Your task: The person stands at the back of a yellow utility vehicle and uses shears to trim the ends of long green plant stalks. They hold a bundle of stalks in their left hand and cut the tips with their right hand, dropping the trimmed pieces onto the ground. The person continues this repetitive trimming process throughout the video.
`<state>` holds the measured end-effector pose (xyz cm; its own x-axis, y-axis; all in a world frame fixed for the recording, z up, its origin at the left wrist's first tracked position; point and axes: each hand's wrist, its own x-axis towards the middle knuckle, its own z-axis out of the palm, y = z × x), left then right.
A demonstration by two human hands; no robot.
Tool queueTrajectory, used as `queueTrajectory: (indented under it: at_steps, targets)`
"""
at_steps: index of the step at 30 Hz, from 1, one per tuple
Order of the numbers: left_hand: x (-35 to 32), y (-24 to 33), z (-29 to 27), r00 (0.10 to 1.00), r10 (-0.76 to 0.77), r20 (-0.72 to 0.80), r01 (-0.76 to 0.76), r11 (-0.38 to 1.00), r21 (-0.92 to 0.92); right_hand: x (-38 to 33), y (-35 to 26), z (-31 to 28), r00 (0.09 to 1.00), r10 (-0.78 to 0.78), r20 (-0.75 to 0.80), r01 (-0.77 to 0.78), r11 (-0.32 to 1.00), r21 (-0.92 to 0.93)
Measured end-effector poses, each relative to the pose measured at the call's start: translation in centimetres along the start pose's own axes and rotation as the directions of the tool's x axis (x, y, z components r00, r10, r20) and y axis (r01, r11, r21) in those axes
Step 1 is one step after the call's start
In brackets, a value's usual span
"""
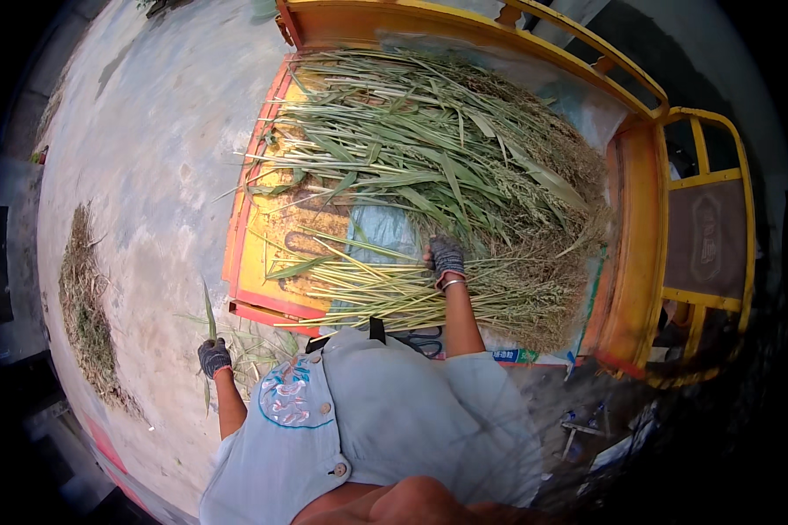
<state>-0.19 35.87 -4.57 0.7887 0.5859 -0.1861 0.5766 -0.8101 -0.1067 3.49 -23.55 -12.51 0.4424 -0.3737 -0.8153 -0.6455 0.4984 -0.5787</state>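
My left hand (214,357), in a dark grey knitted glove, is out over the ground beside the cart. Its fingers are closed on a long green leaf (209,308) that sticks up above the fist and hangs below it. My right hand (446,257), gloved alike with a bracelet at the wrist, is curled at the upper edge of a bundle of bare yellow-green stalks (372,289). Its grip is partly hidden, but it appears closed on stalks there. Beyond it lies a large pile of leafy green stalks (394,131), their bushy seed heads pointing right.
The stalks lie on a yellow cart bed (267,249) with red edges and raised yellow rails (617,236) at the back and right. Stripped leaves (258,354) litter the concrete by my left hand. A heap of dried plant matter (87,306) lies far left.
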Motion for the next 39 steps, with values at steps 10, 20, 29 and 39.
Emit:
queueTrajectory:
  at_steps: [10,20,29,39]
  targets:
    - [-2.3,9.5,2.8,0.879,0.473,0.061,-0.422,0.830,-0.365,13.5,0.4,5.1,0.958,0.281,0.059,-0.191,0.469,0.862]
    - [-13.1,28.3,-9.2,0.323,0.837,-0.442,-0.933,0.203,-0.297,-1.5,2.6,0.4,0.947,0.198,0.252,-0.321,0.590,0.741]
    - [-21.6,33.7,-1.9,0.131,0.935,0.328,-0.972,0.186,-0.142,-9.1,3.4,-1.6,0.930,0.342,0.137,-0.368,0.886,0.282]
    - [-23.8,26.6,-10.0,0.143,0.987,0.076,-0.973,0.126,0.194,-3.9,3.1,-8.1,0.973,0.229,-0.006,-0.160,0.700,0.696]
